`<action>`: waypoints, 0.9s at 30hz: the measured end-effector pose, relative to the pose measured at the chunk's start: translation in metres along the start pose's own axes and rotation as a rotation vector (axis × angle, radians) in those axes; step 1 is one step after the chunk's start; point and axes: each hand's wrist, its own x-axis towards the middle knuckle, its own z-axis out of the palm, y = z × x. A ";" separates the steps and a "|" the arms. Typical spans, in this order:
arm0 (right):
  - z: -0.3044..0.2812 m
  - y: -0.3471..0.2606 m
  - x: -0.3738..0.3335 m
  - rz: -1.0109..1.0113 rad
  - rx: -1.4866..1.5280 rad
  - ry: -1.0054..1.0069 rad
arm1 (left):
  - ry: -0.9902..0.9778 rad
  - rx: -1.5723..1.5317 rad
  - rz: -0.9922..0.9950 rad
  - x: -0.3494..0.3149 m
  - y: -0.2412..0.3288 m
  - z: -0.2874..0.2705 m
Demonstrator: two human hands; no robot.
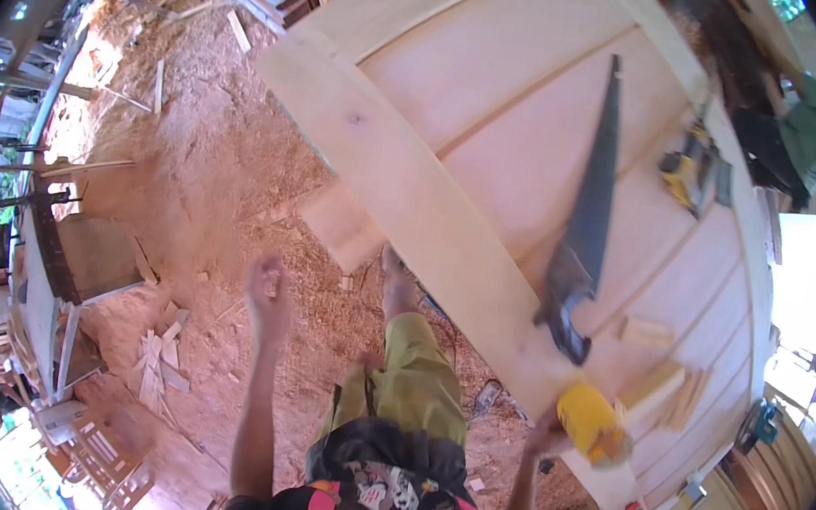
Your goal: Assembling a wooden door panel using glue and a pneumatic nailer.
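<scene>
Over there the right hand [546, 438] is seemingly gripping a probably stiff, light yellow object [588, 420] just to its right, whose rounded body is likely offering the surest hold, a wooden panel [526, 193] lying beyond, while the left hand [268, 302] is hanging half-curled and empty

From here I see a rounded yellow thing [583, 416] at the right hand [548, 436], slanting over the near edge of a big pale wooden door [504, 165], close to its near right-hand corner; its paler end points away from the hand, too blurred to name. The door lies face up, bare wood, a broad knotted plank along its near edge, another meeting it at the left-hand corner, straight grooves running between the boards inside.
</scene>
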 end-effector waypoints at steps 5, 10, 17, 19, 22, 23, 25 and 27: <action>-0.070 0.138 -0.044 0.023 -0.617 -0.108 | 0.050 0.142 0.465 0.127 0.092 0.041; -0.024 0.140 -0.042 0.022 -0.712 -0.152 | -0.577 -0.119 0.726 0.119 0.144 0.107; -0.069 0.113 -0.033 0.106 -0.761 -0.195 | -1.025 0.187 0.933 0.180 0.130 0.136; -0.083 0.106 -0.034 0.130 -0.761 -0.207 | -0.658 0.498 1.080 0.240 0.094 0.126; -0.098 0.091 -0.028 0.143 -0.767 -0.203 | -0.335 0.865 0.760 0.349 0.075 0.072; -0.095 0.094 -0.032 0.162 -0.748 -0.216 | -0.204 0.894 0.592 0.366 0.084 0.056; -0.089 0.096 -0.038 0.196 -0.710 -0.241 | 0.085 0.502 0.408 0.381 0.099 0.027; -0.088 0.099 -0.041 0.209 -0.685 -0.251 | 0.169 0.637 0.646 0.384 0.110 0.023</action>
